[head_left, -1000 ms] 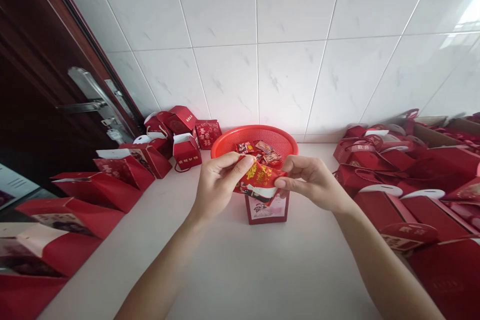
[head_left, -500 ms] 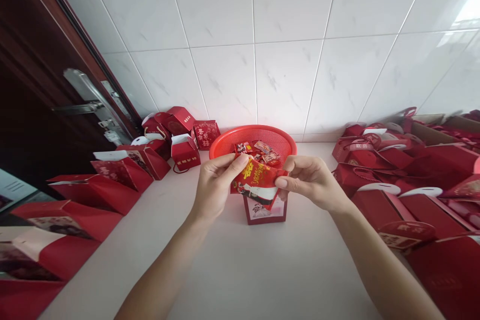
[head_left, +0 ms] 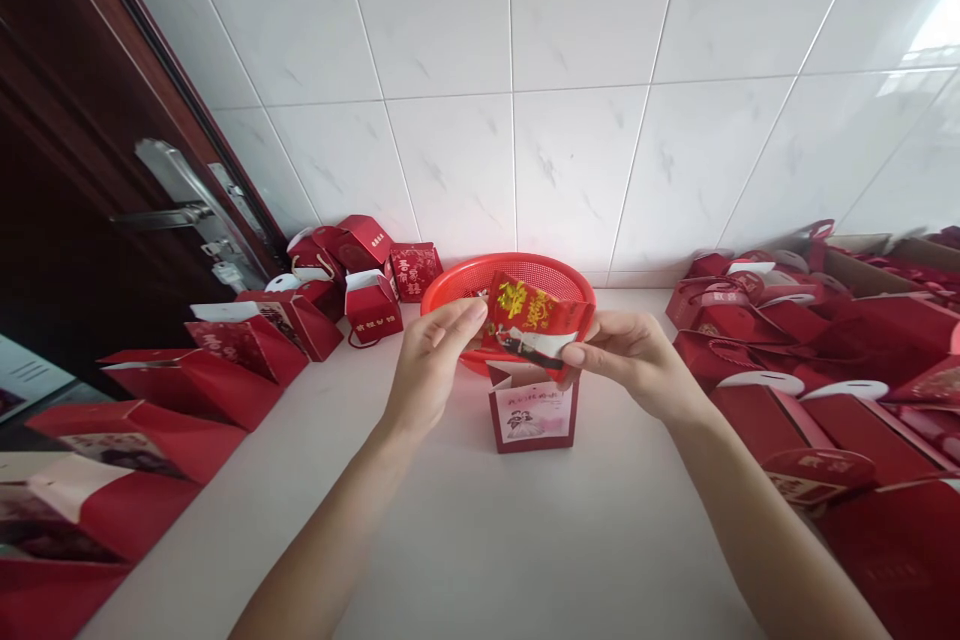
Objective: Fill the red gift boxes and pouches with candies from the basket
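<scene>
A red packet with gold lettering (head_left: 536, 320) is stretched between my two hands, above a small box and in front of a basket. My left hand (head_left: 435, 365) pinches its left edge between thumb and fingers. The packet's right end is pinched by my right hand (head_left: 637, 360). Beneath it a red box with a pink printed front (head_left: 534, 418) stands upright on the white table (head_left: 480, 530), its top open. The red mesh basket (head_left: 450, 285) stands behind; the packet hides most of its contents.
Red boxes (head_left: 259, 350) line the table's left side, with smaller ones (head_left: 373, 305) at the back left. Many red boxes (head_left: 780, 420) crowd the right. A tiled wall (head_left: 577, 170) rises behind, and a dark door with a metal handle (head_left: 176, 210) is at the left.
The packet has been raised and tilted by both hands, so it covers more of the basket's contents. More of the box's front and open top now shows below it.
</scene>
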Tool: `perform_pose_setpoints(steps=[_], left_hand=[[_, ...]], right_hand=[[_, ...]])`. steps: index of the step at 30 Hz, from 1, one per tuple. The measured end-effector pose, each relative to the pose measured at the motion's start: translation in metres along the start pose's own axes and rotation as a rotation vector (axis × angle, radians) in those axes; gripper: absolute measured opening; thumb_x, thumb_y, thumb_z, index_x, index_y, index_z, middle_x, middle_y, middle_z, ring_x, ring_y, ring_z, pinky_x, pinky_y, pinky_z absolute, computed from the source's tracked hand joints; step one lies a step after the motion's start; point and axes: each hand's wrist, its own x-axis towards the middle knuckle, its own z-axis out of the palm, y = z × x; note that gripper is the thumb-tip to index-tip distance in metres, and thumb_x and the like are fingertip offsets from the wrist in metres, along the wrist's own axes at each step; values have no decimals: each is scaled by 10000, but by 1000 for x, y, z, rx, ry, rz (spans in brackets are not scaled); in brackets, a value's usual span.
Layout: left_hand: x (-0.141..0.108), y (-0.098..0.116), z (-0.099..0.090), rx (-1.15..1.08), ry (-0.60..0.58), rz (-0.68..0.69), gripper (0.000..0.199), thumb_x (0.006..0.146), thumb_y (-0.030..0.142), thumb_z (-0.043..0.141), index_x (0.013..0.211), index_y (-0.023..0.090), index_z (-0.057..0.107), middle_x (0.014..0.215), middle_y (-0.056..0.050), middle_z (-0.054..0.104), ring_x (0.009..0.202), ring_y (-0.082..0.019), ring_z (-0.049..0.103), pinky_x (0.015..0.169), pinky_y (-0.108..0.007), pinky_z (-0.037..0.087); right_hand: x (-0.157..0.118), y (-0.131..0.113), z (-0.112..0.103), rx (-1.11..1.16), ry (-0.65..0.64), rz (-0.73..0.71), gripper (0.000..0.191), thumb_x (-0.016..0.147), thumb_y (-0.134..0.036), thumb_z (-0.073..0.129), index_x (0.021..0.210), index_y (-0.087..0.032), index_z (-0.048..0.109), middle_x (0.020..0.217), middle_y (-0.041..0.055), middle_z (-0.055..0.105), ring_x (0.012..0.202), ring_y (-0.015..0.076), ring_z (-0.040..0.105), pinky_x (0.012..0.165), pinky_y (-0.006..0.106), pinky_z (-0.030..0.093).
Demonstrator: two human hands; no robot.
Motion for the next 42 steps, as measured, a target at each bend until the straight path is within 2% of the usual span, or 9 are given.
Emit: perform_pose_setpoints(steps=[3, 9, 12, 18, 23, 28, 31, 35, 42], left_hand=[[0, 2, -1, -2, -92, -30, 297, 812, 471, 772, 817, 174, 784, 843, -61, 741, 763, -198, 687, 743, -317, 573], [0, 4, 0, 11, -59, -43, 298, 739, 417, 846, 905, 174, 794, 883, -66, 785, 849, -215, 727, 798, -321, 591], [0, 3, -2, 30, -34, -2, 265, 748, 404, 843, 878, 181, 789, 848, -48, 776, 817, -193, 715, 771, -296, 588], [1, 1, -4, 165, 1, 123, 210, 789, 377, 815, 893, 197, 790, 860, -32, 781, 813, -180, 723, 758, -268, 595], [-4, 1, 1, 312, -17, 196, 201, 836, 374, 768, 919, 192, 791, 906, -44, 791, 813, -187, 735, 746, -266, 607], [-8, 2, 4, 320, -59, 187, 169, 832, 356, 771, 909, 209, 801, 887, -44, 795, 778, -196, 747, 718, -271, 616], [-8, 4, 4, 283, -70, 146, 201, 821, 393, 778, 898, 209, 809, 877, -57, 796, 744, -214, 748, 666, -288, 617], [-6, 5, 3, 214, -107, 120, 321, 818, 465, 768, 967, 183, 805, 958, -93, 800, 883, -262, 757, 778, -335, 625], [-8, 2, 5, 306, -297, 55, 333, 859, 382, 751, 1153, 225, 763, 1083, -74, 786, 1008, -245, 734, 884, -312, 591]], right_hand=[[0, -2, -3, -23, 58, -49, 205, 839, -378, 793, 757, -197, 744, 685, 30, 745, 640, 184, 715, 650, 326, 614], [1, -1, -5, -62, 66, -19, 253, 846, -399, 784, 717, -186, 738, 683, 37, 748, 634, 177, 705, 662, 320, 611], [3, 1, -7, -48, 16, 23, 274, 861, -415, 767, 729, -176, 741, 697, 42, 755, 645, 170, 715, 678, 305, 607], [3, -5, -14, -112, -134, 104, 292, 887, -434, 733, 956, -153, 773, 828, 62, 768, 742, 176, 730, 709, 298, 602], [1, -8, -13, -173, -21, 32, 290, 884, -405, 737, 1062, -177, 739, 1019, 76, 757, 894, 214, 730, 786, 334, 611], [2, -6, -7, -290, 17, -8, 254, 876, -387, 745, 1021, -179, 729, 972, 70, 743, 889, 220, 714, 798, 345, 592], [2, -4, -7, -201, 5, 27, 244, 870, -387, 751, 987, -176, 721, 930, 66, 740, 879, 218, 706, 771, 336, 584], [4, 4, -7, 12, 56, 50, 242, 865, -388, 764, 996, -195, 701, 1005, 65, 752, 901, 203, 706, 820, 342, 578], [8, 18, -2, 142, 104, 52, 221, 887, -367, 750, 1023, -214, 666, 1137, 74, 743, 1038, 201, 695, 963, 370, 548]])
